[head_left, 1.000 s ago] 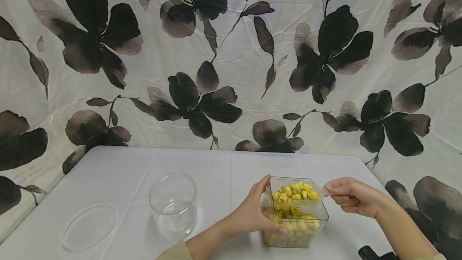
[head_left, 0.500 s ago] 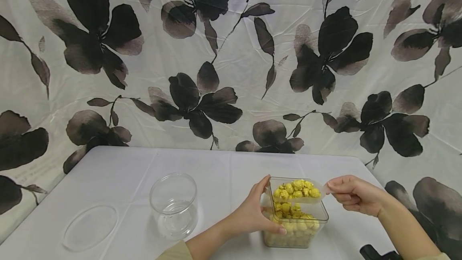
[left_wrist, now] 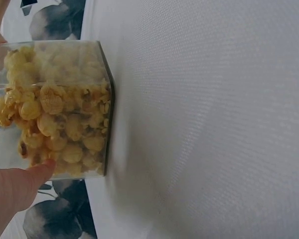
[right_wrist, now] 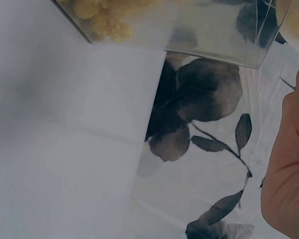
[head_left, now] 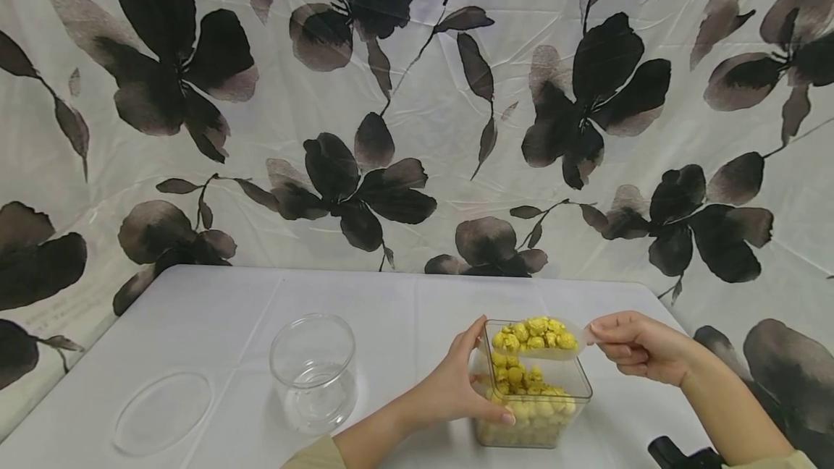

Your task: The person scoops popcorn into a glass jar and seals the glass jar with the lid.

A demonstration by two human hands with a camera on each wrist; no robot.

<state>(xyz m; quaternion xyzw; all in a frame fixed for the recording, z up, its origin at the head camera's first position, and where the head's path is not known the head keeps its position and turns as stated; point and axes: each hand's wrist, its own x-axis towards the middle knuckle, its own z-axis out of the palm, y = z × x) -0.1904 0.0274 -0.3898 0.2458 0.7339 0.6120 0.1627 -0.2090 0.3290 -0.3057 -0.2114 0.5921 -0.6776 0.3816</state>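
Observation:
A clear square-cornered plastic container [head_left: 573, 422] stands on the table, partly filled with yellow popcorn [head_left: 521, 378]. My left hand [head_left: 452, 386] grips it at its left side, thumb across the near wall; the left wrist view shows the thumb [left_wrist: 27, 181] against that wall. My right hand [head_left: 641, 349] pinches the end of a translucent white scoop [head_left: 567, 354]. Heaped in the scoop is more popcorn [head_left: 537, 331], held over the far part of the container's opening. In the right wrist view, my right hand [right_wrist: 291, 154] shows at the edge, and the scoop is mostly cut off.
Left of the container stands a clear round jar [head_left: 319, 400] with no lid on. A clear round lid [head_left: 163, 411] lies flat farther left. Part of a black object [head_left: 680, 454] shows at the front right edge. Behind the white table [head_left: 391, 310] hangs a flower-print cloth [head_left: 404, 93].
The scoop has risen a little out of the container with popcorn on it, and my right hand has moved slightly up. My left hand and the container have stayed put.

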